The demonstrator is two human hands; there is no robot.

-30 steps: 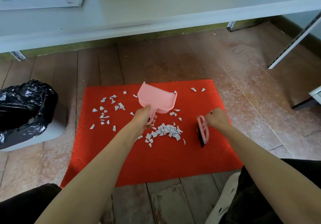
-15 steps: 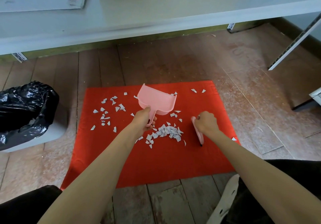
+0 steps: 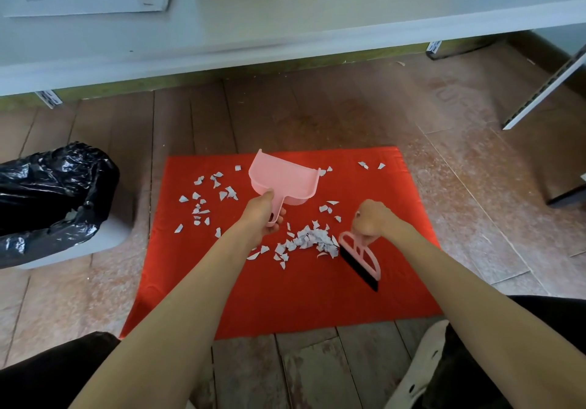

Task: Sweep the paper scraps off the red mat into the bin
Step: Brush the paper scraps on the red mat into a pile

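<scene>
A red mat (image 3: 298,300) lies on the wooden floor. A pile of white paper scraps (image 3: 312,239) sits at its middle, and looser scraps (image 3: 206,199) are spread to the left. My left hand (image 3: 261,215) grips the handle of a pink dustpan (image 3: 285,180), held above the mat behind the pile. My right hand (image 3: 371,218) holds a pink hand brush (image 3: 360,258) with black bristles, its edge down on the mat at the pile's right side. The bin (image 3: 47,199), lined with a black bag, stands left of the mat.
A pale shelf (image 3: 285,27) runs across the top with a sheet of paper and a cardboard box on it. A white slotted rail (image 3: 545,91) leans at the right. My dark-clothed knees and a white shoe (image 3: 421,367) are at the bottom.
My right hand swung the brush leftward and turned it, so its black bristles now rest against the right side of the pile. The dustpan stayed almost still.
</scene>
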